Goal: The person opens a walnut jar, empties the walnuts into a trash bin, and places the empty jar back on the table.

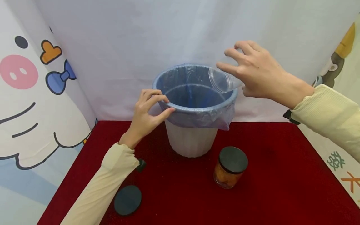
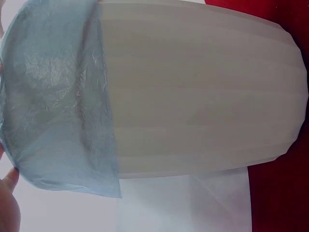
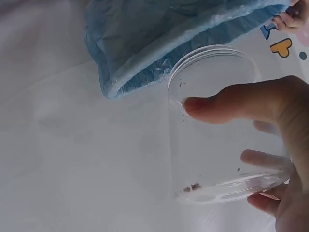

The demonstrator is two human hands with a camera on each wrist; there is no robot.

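Note:
A white trash bin (image 1: 191, 142) stands at the middle of the head view, lined with a blue plastic bag (image 1: 201, 117) folded over its rim. My left hand (image 1: 144, 114) pinches the near-left rim between thumb and fingers. Above the right side of the bin, my right hand (image 1: 260, 73) grips a clear jar (image 3: 212, 145) without a lid, tipped with its mouth toward the opening. A few dark crumbs (image 3: 193, 186) cling inside near the jar's base. The left wrist view shows the bin's side and the overhanging bag (image 2: 53, 96).
A second jar (image 1: 227, 176) with a dark lid and orange-brown contents stands in front of the bin, to the right. A loose dark round lid (image 1: 127, 200) lies at front left on the red cloth (image 1: 180, 203). White curtain (image 1: 123, 47) hangs behind.

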